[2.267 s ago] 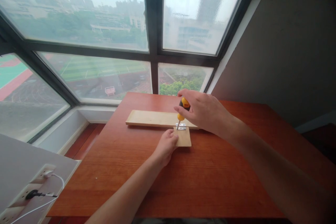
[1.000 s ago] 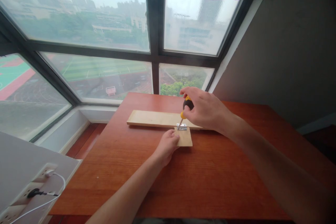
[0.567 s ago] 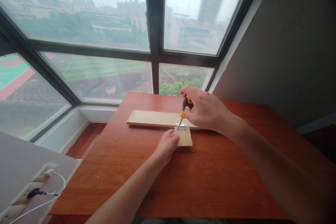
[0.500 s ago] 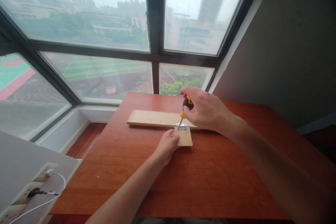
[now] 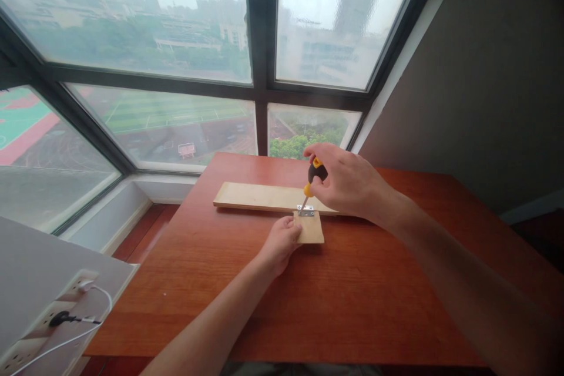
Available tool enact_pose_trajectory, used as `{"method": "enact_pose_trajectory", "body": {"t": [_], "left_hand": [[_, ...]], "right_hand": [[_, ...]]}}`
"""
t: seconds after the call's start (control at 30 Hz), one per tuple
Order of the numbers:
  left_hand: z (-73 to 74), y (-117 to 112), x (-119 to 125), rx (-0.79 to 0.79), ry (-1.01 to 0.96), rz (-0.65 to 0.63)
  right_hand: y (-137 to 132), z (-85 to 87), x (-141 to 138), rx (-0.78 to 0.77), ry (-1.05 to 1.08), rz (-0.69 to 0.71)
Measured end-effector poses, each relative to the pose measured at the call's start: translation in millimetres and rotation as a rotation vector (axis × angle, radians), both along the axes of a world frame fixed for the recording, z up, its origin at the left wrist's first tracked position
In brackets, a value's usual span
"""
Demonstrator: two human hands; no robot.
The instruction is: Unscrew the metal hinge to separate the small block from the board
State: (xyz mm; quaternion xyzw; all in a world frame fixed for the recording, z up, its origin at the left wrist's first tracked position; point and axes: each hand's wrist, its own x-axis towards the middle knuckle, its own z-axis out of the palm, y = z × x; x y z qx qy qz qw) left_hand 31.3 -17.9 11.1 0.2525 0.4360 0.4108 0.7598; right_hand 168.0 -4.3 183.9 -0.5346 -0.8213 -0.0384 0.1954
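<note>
A short yellow-and-black screwdriver (image 5: 316, 171) is gripped in my right hand (image 5: 350, 179), its shaft slanting down to a small silver metal hinge (image 5: 305, 210). That hinge lies between a small square wooden board (image 5: 309, 229) and a long wooden plank (image 5: 255, 195). My left hand (image 5: 282, 241) pinches the left edge of the small board, thumb on top and fingers beneath it. The plank rests flat on the table, and its right end is partly hidden behind my right hand and wrist. Whether the tip sits in a screw is too small to tell.
Everything stands on a reddish-brown wooden table (image 5: 352, 305). Beyond its far edge are large windows with dark frames (image 5: 261, 94). A grey wall (image 5: 462, 88) rises on the right. At lower left, a black plug (image 5: 59, 318) and a white cable (image 5: 108, 299) hang by wall sockets.
The view has shifted very slightly. My right hand and the screwdriver keep nearly the same pose at the hinge, and my left hand still holds the small board.
</note>
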Motion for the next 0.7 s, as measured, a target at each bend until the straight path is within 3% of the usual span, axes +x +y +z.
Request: {"method": "enact_pose_trajectory", "body": {"t": [0.33,0.7], "left_hand": [[5.2,-1.1,1.3,-0.005,0.042,0.032],[5.2,-2.3,0.9,0.014,0.071,0.027]], "right_hand": [[0.0,0.2,-5.7,0.033,-0.017,-0.063],[-2.0,-0.4,-0.9,0.021,0.018,0.030]]}}
